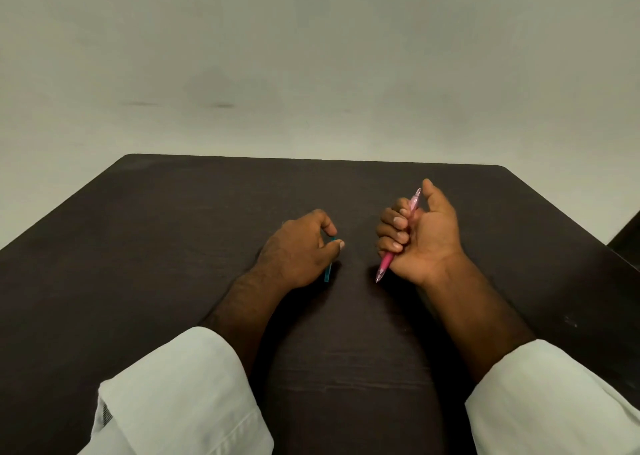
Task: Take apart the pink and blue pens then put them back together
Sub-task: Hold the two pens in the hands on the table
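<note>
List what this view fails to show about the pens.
- Blue pen: head view, the left hand covers most of it; only a short blue stretch shows, so whole or apart cannot be told.
- Pink pen: head view, the right hand curls over its middle; any loosened joint is hidden.
- Sleeves: head view, cut off by the bottom edge.

Pink pen [385, 262] tilted, blue pen [327, 273] half-hidden
</note>
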